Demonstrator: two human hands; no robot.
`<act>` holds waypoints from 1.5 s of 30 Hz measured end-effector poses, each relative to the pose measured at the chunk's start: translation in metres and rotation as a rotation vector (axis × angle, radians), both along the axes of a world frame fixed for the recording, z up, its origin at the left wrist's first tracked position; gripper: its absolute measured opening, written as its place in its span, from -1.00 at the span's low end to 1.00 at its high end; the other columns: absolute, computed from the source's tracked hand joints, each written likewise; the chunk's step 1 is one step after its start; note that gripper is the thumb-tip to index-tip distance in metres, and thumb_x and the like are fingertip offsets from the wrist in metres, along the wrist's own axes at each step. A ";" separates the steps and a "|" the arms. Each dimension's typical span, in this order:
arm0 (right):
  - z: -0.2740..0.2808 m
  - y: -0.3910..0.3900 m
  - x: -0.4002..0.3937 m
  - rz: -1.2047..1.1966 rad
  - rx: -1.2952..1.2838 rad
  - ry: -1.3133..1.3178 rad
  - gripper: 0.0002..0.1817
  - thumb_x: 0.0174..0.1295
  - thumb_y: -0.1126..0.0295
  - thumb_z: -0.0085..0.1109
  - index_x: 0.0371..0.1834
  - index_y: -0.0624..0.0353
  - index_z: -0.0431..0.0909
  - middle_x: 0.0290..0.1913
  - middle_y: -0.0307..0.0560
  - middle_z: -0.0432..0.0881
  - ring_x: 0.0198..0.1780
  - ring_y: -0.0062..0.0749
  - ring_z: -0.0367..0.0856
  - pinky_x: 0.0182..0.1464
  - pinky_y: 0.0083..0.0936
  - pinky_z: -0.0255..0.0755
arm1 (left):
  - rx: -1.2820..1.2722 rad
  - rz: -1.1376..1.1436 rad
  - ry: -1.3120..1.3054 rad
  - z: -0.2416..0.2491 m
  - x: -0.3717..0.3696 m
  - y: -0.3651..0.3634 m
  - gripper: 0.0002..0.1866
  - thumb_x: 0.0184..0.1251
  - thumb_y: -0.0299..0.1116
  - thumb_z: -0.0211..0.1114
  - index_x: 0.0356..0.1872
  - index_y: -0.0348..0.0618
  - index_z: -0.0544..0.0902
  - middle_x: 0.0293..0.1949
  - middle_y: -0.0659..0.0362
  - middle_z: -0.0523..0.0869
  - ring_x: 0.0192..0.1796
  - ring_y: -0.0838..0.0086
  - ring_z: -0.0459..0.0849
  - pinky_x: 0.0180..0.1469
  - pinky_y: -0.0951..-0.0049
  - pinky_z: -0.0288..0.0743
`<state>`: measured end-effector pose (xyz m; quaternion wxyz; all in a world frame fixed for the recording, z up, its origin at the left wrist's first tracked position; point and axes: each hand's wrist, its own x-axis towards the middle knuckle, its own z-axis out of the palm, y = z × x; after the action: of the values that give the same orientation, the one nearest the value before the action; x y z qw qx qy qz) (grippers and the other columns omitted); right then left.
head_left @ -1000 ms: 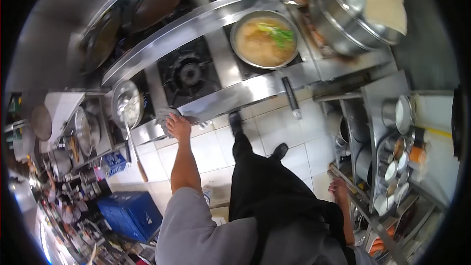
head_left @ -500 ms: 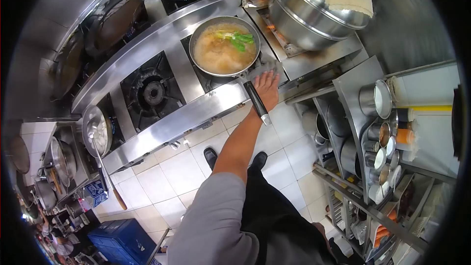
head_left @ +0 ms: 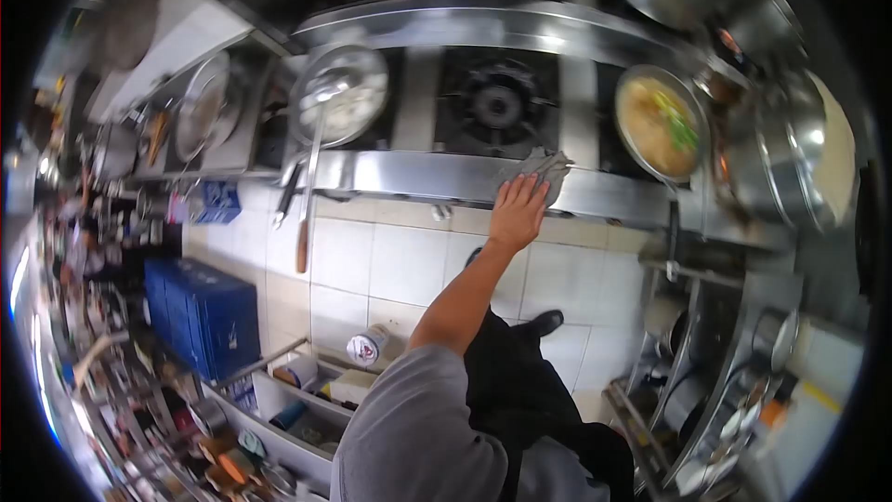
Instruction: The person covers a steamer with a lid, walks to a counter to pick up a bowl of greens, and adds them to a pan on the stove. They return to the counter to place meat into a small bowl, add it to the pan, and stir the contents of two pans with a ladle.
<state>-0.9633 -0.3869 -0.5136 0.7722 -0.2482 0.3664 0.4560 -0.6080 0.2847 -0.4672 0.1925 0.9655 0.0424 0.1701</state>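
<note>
My left hand (head_left: 520, 212) lies palm down on a crumpled grey cloth (head_left: 555, 167), pressing it against the steel front ledge (head_left: 409, 170) of the stove. The cloth bunches up beyond my fingertips. Behind it is a bare burner (head_left: 499, 105). To the right, a pan (head_left: 662, 177) holds brownish liquid with green leaves, its dark handle pointing towards me. On the left burner, a ladle (head_left: 321, 144) rests in a pan (head_left: 307, 121) of whitish pieces. My right hand is not visible.
Large steel pots (head_left: 790, 144) stand at the right end of the stove. A rack (head_left: 650, 409) of pots is at lower right. At lower left are a blue crate (head_left: 200, 316), a white tub (head_left: 366, 346) and a drawer unit (head_left: 288, 437). One shoe (head_left: 542, 323) shows on the tiles.
My left hand has moved left along the ledge with the cloth, from beside the soup pan's handle to in front of the bare burner. The view has turned and shifted left.
</note>
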 end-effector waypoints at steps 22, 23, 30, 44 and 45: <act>0.134 0.457 0.241 1.015 -0.842 -0.601 -0.82 0.43 0.26 0.08 -0.12 0.12 0.55 -0.38 -0.18 0.60 -0.41 -0.49 0.61 -0.31 -0.54 0.55 | -0.649 1.141 -0.175 -0.030 -0.154 0.363 -0.70 0.22 -0.53 0.18 -0.02 -0.20 0.63 -0.11 -0.03 0.67 -0.04 0.01 0.60 -0.02 0.07 0.46; 0.133 0.459 0.240 1.041 -0.815 -0.603 -0.82 0.44 0.27 0.07 -0.12 0.13 0.55 -0.38 -0.17 0.60 -0.41 -0.49 0.61 -0.31 -0.54 0.55 | -0.492 1.003 -0.265 -0.028 -0.139 0.334 -0.67 0.13 -0.54 0.20 -0.03 -0.17 0.63 -0.11 0.01 0.67 -0.06 0.03 0.60 -0.03 0.08 0.45; 0.140 0.419 0.235 1.016 -0.936 -0.455 -0.74 0.41 0.19 0.06 -0.09 0.15 0.53 -0.35 -0.11 0.61 -0.38 -0.44 0.61 -0.30 -0.50 0.56 | -0.833 0.132 -0.022 -0.004 -0.071 0.138 -0.69 0.18 -0.50 0.25 -0.03 -0.08 0.69 0.02 0.05 0.70 0.05 0.05 0.62 0.13 0.18 0.48; 0.094 0.259 0.233 0.672 -0.838 -0.309 -0.76 0.36 0.29 0.04 -0.02 0.16 0.50 -0.37 -0.02 0.59 -0.46 -0.26 0.61 -0.44 -0.34 0.55 | 0.017 0.604 0.372 0.024 -0.025 0.207 -0.34 0.22 -0.41 0.10 0.40 -0.43 0.30 0.48 -0.22 0.21 0.52 -0.04 0.18 0.51 0.14 0.09; 0.088 0.248 0.235 0.582 -0.810 -0.413 -0.77 0.36 0.30 0.01 -0.02 0.16 0.49 -0.38 -0.02 0.58 -0.47 -0.25 0.61 -0.45 -0.35 0.55 | 0.005 0.626 0.414 0.027 -0.016 0.207 -0.32 0.21 -0.40 0.11 0.40 -0.43 0.29 0.48 -0.23 0.21 0.52 -0.03 0.18 0.52 0.15 0.08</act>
<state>-0.7283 -0.1387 -0.4258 0.5124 -0.7019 0.2694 0.4149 -0.6237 0.4915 -0.4398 0.1161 0.9202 0.3732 0.0220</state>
